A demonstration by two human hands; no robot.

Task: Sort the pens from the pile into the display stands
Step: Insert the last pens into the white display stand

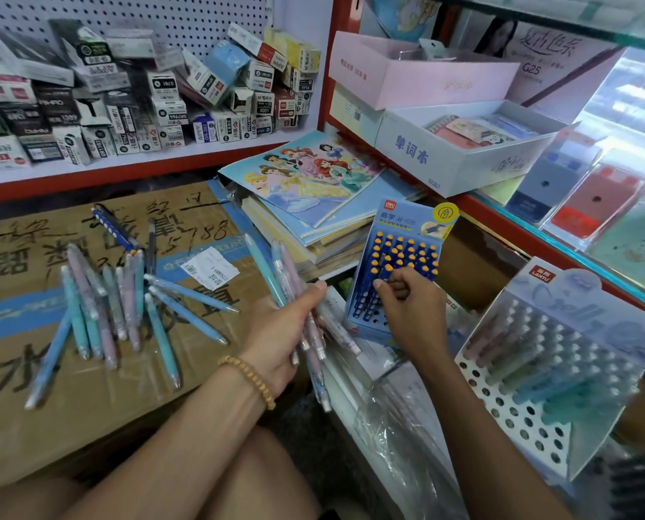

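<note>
Left hand (287, 332) grips a bundle of pastel pens (315, 343). Right hand (407, 305) pinches a blue pen at the blue display stand (396, 272), fingers curled. The pen pile (118, 305) lies left on the cardboard box (32, 425); the white display stand (531, 418) sits right.

Matt brown corrugated cardboard box (88, 388) with glossy blue tape; loose pens (99, 305) of smooth pastel plastic in clear glossy sleeves. Blue display stand (366, 324) of printed glossy card. White display stand (520, 418) of perforated plastic. Crinkled clear plastic film (399, 425). Wooden bead bracelet (248, 379).
</note>
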